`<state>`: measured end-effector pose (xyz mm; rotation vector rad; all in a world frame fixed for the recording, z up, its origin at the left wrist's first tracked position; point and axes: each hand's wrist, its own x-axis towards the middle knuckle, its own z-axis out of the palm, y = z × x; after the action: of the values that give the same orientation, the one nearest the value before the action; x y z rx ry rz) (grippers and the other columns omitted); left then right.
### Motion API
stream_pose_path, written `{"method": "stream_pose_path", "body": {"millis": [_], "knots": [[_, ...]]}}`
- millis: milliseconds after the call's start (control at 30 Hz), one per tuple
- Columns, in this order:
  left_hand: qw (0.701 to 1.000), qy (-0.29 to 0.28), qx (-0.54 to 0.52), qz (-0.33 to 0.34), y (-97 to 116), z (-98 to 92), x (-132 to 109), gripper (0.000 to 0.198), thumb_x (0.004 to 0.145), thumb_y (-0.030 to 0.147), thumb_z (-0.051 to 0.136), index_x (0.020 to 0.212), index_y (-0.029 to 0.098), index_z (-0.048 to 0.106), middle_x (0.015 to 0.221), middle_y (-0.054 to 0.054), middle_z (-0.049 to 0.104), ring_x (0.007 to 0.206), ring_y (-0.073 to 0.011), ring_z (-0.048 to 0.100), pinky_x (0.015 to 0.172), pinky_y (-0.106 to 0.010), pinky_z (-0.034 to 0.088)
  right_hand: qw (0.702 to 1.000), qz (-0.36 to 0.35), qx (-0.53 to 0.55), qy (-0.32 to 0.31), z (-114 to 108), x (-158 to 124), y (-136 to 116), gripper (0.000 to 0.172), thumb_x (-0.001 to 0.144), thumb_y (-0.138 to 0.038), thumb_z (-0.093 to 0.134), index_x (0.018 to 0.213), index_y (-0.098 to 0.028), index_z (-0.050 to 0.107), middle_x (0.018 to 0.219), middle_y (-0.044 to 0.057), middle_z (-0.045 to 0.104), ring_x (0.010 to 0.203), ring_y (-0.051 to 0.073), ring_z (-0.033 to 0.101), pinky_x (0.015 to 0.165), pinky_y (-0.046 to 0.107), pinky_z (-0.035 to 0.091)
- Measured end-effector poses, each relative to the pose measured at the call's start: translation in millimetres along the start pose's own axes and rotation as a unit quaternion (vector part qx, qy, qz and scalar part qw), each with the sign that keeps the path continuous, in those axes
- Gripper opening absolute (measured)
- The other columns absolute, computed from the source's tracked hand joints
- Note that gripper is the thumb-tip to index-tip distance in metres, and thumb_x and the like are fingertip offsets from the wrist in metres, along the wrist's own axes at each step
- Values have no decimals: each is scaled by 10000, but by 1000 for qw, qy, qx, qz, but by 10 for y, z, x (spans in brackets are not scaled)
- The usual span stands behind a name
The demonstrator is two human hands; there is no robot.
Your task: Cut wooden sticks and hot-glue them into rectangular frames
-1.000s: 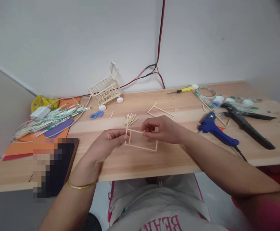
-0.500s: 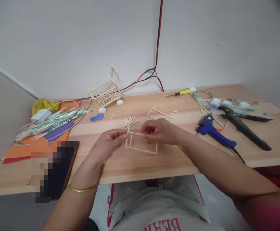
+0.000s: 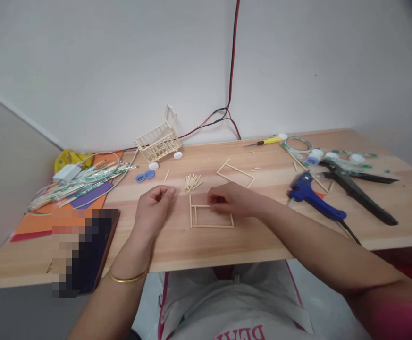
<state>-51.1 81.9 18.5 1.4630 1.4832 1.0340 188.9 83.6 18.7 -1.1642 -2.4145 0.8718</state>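
Observation:
A small rectangular frame of thin wooden sticks (image 3: 213, 226) lies on the tabletop, one side stick reaching past its upper corner. My right hand (image 3: 232, 200) is closed over the frame's top stick, fingertips pinching at it and covering part of it. Apart from the frame, to its left, my left hand (image 3: 152, 208) has thumb and fingers pressed together; whatever may be between them is hidden. Just beyond the frame is a small pile of short cut sticks (image 3: 192, 182). A second stick frame (image 3: 239, 170) lies farther back, partly behind my right hand.
A stick-built cart (image 3: 158, 141) with white caps stands by the wall near blue caps (image 3: 145, 175). To the right lie a blue glue gun (image 3: 314, 196), black-handled cutters (image 3: 361, 189) and a yellow knife (image 3: 271, 140). Packaged sticks (image 3: 74, 186) and a dark phone-like object (image 3: 96, 255) are left.
My left hand has let go of the stick frame and drawn back left. The frame, tilted before, now lies flatter and slightly lower. My right hand stays at its top stick.

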Motion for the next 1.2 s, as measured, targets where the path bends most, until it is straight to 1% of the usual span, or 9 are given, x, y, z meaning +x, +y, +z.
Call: {"method": "stream_pose_path", "body": {"millis": [200,333,433,567,667,833,933,1067,1200], "knots": [[994,41,90,56,39,-30,1,332,807,425,482,582,181,471,505,52,382,514,-96,346,515,-215,275,1000,-19,-20,-2,14,16,23,77,755,-198,561,795,-177,624,732,16,631,653,131,527,588,221,353],[989,65,113,66,38,-54,-4,396,840,445,418,538,190,392,493,43,373,525,-106,363,522,-227,278,1000,-21,-13,15,4,9,44,82,777,-211,549,794,-171,619,721,10,625,646,126,526,601,224,353],[990,96,89,57,27,-58,-17,428,848,479,387,530,193,390,488,38,383,513,-106,368,512,-232,280,996,-1,-12,89,-46,-1,17,87,796,-234,530,759,-172,579,696,1,595,641,123,513,603,224,347],[983,178,1,49,-1,-50,-7,473,851,530,342,507,207,318,455,47,315,466,-100,321,472,-236,268,975,15,-33,221,-138,-23,-67,188,880,-270,400,715,-191,446,635,-16,494,597,119,459,577,230,318],[973,223,-50,42,-36,-51,24,486,846,561,327,506,217,281,442,55,284,441,-94,298,448,-235,259,966,23,-50,252,-168,-47,-127,263,918,-297,320,677,-205,375,581,-32,421,547,116,420,552,237,292],[973,221,-55,50,-90,-75,51,498,833,574,358,503,205,314,431,60,301,436,-91,319,450,-229,262,963,4,-70,259,-188,-115,-251,363,921,-350,333,590,-201,329,543,-37,381,523,102,402,544,233,282],[974,218,-24,60,-81,-92,42,496,835,562,365,503,194,351,432,54,338,447,-97,348,464,-229,272,969,-5,-63,239,-264,-206,-365,388,919,-355,353,570,-188,376,547,-28,445,530,96,439,559,223,307],[970,226,37,79,-37,-114,27,472,859,515,342,521,190,388,456,45,379,481,-110,391,491,-229,289,982,5,-62,180,-443,-400,-499,327,916,-354,378,676,-179,514,658,2,578,608,109,522,610,220,360],[960,220,131,111,-35,-137,35,412,894,416,288,583,189,435,544,17,467,549,-134,452,533,-239,322,988,24,-82,131,-636,-680,-566,260,898,-365,420,778,-191,572,748,20,635,692,139,567,664,245,402]]}}
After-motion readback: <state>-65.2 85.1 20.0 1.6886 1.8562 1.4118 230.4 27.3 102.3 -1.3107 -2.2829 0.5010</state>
